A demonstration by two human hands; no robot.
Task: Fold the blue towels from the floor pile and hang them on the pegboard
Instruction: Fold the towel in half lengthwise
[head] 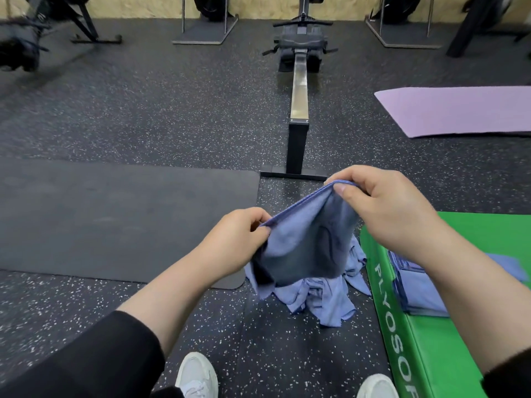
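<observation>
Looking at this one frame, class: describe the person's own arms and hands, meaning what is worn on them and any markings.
Both arms wear black long sleeves pushed up, so the forearms are bare. The left sleeve bunches near the elbow; the right sleeve shows only as a dark cuff at the frame's lower right edge. The left hand and right hand are bare: no gloves, rings, watch or markings are visible.

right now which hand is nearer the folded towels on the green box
Right. The right hand hangs just above and beside the folded towels on the green box; the left hand is farther off, across the held towel.
</observation>
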